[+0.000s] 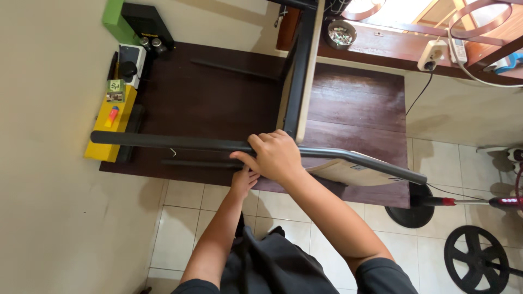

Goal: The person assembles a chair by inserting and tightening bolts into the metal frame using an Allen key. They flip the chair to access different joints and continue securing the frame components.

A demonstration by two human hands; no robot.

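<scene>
A long black metal tube [163,142] runs left to right in front of me, bent downward toward its right end. My right hand [275,157] is closed over it near the middle, where an upright black and beige frame piece [299,71] meets it. My left hand [243,181] reaches up from below, just under the right hand, with its fingers at the underside of the tube. What those fingers hold is hidden. A beige wooden panel [343,171] sits under the tube to the right.
A dark brown board [218,98] lies on the tiled floor with loose black rods on it. Yellow and green boxes [111,128] stand along the left wall. A bowl of small parts [341,34], a power strip and a wheel [479,258] lie at the right.
</scene>
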